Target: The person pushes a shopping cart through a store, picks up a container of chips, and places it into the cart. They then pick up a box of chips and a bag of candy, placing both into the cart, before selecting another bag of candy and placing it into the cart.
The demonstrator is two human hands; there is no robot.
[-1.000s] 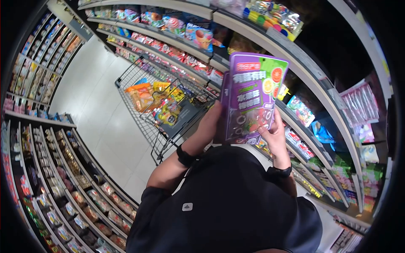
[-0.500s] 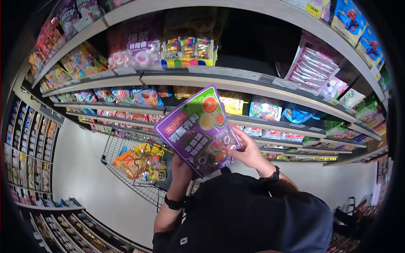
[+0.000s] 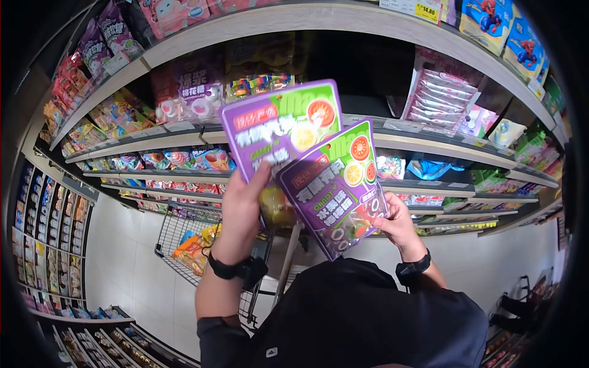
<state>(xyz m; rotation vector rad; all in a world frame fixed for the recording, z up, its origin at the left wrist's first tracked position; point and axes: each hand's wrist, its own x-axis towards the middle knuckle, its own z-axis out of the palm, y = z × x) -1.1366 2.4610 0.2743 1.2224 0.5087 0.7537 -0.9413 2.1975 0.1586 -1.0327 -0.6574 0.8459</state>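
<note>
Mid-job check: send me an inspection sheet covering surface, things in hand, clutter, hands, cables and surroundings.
Surface: pale tiled floor; no worktop under the hands.
Things in hand: left rectangular purple-and-green plastic candy packet; right rectangular purple-and-green plastic candy packet, overlapping the left one in view, contact unclear.
Clutter: orange plastic packet inside dark metal-wire shopping cart.
Hands: left bare hand holds its packet, thumb across the front; right bare hand grips its packet's lower right edge.
Cables: nothing seen.
Surroundings: long wood-edged shelves stocked with bright packets.
</note>
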